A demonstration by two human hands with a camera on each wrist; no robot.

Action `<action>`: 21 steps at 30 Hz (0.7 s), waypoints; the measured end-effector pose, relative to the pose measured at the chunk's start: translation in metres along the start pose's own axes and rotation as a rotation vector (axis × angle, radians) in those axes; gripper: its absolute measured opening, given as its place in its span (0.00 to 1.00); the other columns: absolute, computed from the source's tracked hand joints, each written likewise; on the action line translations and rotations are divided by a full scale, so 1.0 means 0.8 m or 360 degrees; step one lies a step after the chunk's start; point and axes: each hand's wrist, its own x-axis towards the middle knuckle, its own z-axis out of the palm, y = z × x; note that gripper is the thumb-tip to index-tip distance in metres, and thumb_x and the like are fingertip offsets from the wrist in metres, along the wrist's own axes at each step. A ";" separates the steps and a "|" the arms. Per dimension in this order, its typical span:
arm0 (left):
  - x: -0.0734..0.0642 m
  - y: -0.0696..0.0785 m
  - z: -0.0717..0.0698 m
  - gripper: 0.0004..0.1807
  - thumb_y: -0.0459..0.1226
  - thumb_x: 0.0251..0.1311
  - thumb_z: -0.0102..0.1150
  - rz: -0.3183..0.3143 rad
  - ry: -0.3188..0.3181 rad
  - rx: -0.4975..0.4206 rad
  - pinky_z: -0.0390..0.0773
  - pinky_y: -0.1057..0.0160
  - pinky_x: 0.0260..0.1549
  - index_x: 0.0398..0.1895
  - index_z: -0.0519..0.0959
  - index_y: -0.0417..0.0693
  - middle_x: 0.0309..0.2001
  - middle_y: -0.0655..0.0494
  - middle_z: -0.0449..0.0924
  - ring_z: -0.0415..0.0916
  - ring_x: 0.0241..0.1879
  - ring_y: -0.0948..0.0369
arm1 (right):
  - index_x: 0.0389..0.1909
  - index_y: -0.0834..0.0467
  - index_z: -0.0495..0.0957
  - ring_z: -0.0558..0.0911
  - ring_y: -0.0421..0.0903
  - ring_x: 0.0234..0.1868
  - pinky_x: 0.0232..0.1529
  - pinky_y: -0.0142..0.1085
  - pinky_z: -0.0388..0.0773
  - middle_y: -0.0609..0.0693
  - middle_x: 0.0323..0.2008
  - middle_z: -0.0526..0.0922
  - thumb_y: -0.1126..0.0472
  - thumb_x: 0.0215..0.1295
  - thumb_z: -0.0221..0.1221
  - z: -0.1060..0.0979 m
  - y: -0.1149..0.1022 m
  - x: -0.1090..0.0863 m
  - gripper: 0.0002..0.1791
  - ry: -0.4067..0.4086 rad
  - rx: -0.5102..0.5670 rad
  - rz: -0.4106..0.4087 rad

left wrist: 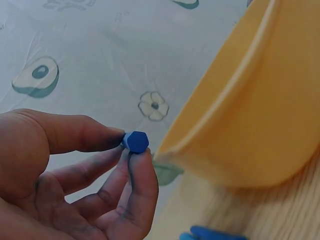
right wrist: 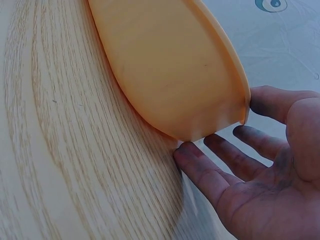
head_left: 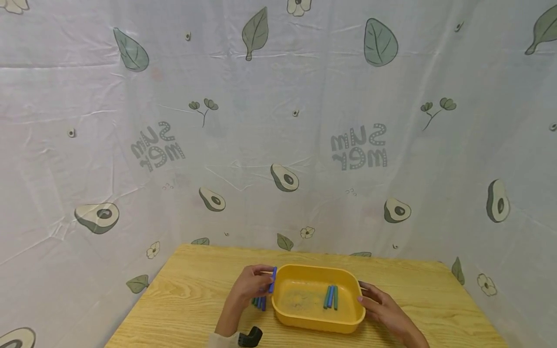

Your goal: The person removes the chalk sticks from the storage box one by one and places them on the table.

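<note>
Our left hand (head_left: 250,283) pinches a probably light, snappy stick (left wrist: 137,142) (grab midway) beside the tub (head_left: 311,323) our right hand (head_left: 382,305) grips.

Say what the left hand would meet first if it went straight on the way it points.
The yellow tray, probably its left side, with the blue stick in the left hand perhaps touching first; whether it would clear the rim is unclear.
</note>
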 end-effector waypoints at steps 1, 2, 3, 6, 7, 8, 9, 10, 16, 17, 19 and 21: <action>-0.001 -0.002 -0.003 0.23 0.31 0.70 0.61 -0.0004 0.0007 0.0000 0.88 0.61 0.35 0.67 0.80 0.34 0.49 0.39 0.88 0.84 0.34 0.62 | 0.84 0.74 0.42 0.80 0.64 0.70 0.64 0.49 0.85 0.82 0.78 0.54 0.50 0.87 0.50 0.000 0.000 0.000 0.44 0.0000 -0.0001 0.0003; -0.002 -0.004 -0.006 0.23 0.31 0.70 0.61 -0.0012 0.0018 -0.0004 0.88 0.62 0.35 0.67 0.80 0.34 0.47 0.41 0.88 0.84 0.33 0.62 | 0.84 0.74 0.42 0.80 0.64 0.70 0.63 0.49 0.85 0.82 0.78 0.54 0.50 0.87 0.50 0.000 0.000 0.000 0.44 0.0000 0.0001 0.0005; -0.003 -0.006 -0.009 0.23 0.31 0.70 0.61 -0.0007 0.0029 0.0002 0.88 0.62 0.34 0.67 0.80 0.33 0.45 0.43 0.88 0.83 0.33 0.62 | 0.84 0.74 0.42 0.80 0.63 0.70 0.63 0.49 0.85 0.82 0.78 0.54 0.50 0.87 0.50 0.000 0.000 0.000 0.44 0.0001 0.0003 0.0007; -0.004 -0.011 -0.016 0.23 0.30 0.69 0.62 0.0010 0.0080 0.0005 0.87 0.63 0.32 0.66 0.80 0.31 0.40 0.48 0.86 0.80 0.30 0.61 | 0.84 0.74 0.41 0.79 0.64 0.70 0.63 0.49 0.85 0.82 0.78 0.54 0.50 0.87 0.49 -0.001 -0.001 0.000 0.43 -0.0007 0.0008 0.0000; -0.003 -0.013 -0.019 0.23 0.30 0.69 0.62 0.0015 0.0100 0.0008 0.86 0.63 0.31 0.66 0.80 0.30 0.39 0.48 0.86 0.80 0.29 0.61 | 0.84 0.74 0.41 0.79 0.65 0.71 0.64 0.49 0.85 0.82 0.78 0.53 0.51 0.88 0.49 -0.001 -0.001 0.000 0.43 -0.0015 0.0010 -0.0006; -0.002 -0.015 -0.021 0.23 0.29 0.69 0.62 0.0017 0.0120 0.0010 0.86 0.64 0.30 0.65 0.80 0.29 0.38 0.48 0.86 0.79 0.29 0.61 | 0.84 0.74 0.41 0.79 0.65 0.71 0.64 0.49 0.85 0.82 0.78 0.53 0.51 0.88 0.49 -0.002 -0.001 0.000 0.43 -0.0022 0.0009 -0.0014; -0.002 -0.016 -0.023 0.23 0.29 0.68 0.62 0.0014 0.0139 0.0012 0.86 0.64 0.30 0.65 0.80 0.29 0.37 0.49 0.85 0.79 0.29 0.61 | 0.84 0.74 0.41 0.79 0.65 0.71 0.64 0.49 0.85 0.82 0.78 0.53 0.51 0.88 0.49 -0.002 -0.001 -0.001 0.43 -0.0030 0.0008 -0.0023; -0.001 -0.018 -0.025 0.23 0.29 0.67 0.61 0.0009 0.0156 0.0016 0.86 0.64 0.30 0.65 0.79 0.28 0.37 0.48 0.86 0.79 0.29 0.61 | 0.84 0.75 0.40 0.79 0.66 0.71 0.64 0.49 0.85 0.83 0.78 0.53 0.52 0.88 0.49 -0.003 -0.002 -0.001 0.43 -0.0040 0.0005 -0.0034; 0.001 -0.031 -0.037 0.23 0.27 0.67 0.60 0.0000 0.0232 0.0100 0.89 0.57 0.35 0.64 0.79 0.27 0.42 0.39 0.88 0.84 0.34 0.60 | 0.84 0.74 0.41 0.79 0.64 0.71 0.63 0.47 0.85 0.82 0.78 0.54 0.52 0.87 0.49 -0.004 -0.002 0.000 0.43 -0.0031 0.0012 -0.0039; 0.001 -0.033 -0.039 0.23 0.27 0.67 0.59 -0.0002 0.0249 0.0111 0.90 0.54 0.37 0.64 0.78 0.26 0.44 0.37 0.87 0.85 0.35 0.58 | 0.84 0.73 0.42 0.79 0.64 0.71 0.63 0.46 0.85 0.82 0.78 0.54 0.52 0.87 0.50 -0.003 -0.002 0.000 0.43 -0.0025 0.0015 -0.0032; 0.000 -0.037 -0.043 0.23 0.26 0.67 0.59 -0.0001 0.0271 0.0135 0.90 0.51 0.39 0.64 0.78 0.24 0.45 0.35 0.87 0.87 0.36 0.56 | 0.84 0.74 0.42 0.79 0.64 0.71 0.63 0.47 0.85 0.82 0.78 0.54 0.52 0.87 0.50 -0.002 -0.001 0.000 0.43 -0.0022 0.0018 -0.0029; 0.000 -0.042 -0.046 0.23 0.26 0.67 0.59 0.0007 0.0288 0.0175 0.91 0.49 0.40 0.63 0.78 0.23 0.46 0.33 0.87 0.88 0.38 0.53 | 0.84 0.74 0.42 0.80 0.64 0.70 0.63 0.48 0.85 0.82 0.78 0.54 0.51 0.87 0.50 0.000 0.001 -0.001 0.43 -0.0014 0.0019 -0.0019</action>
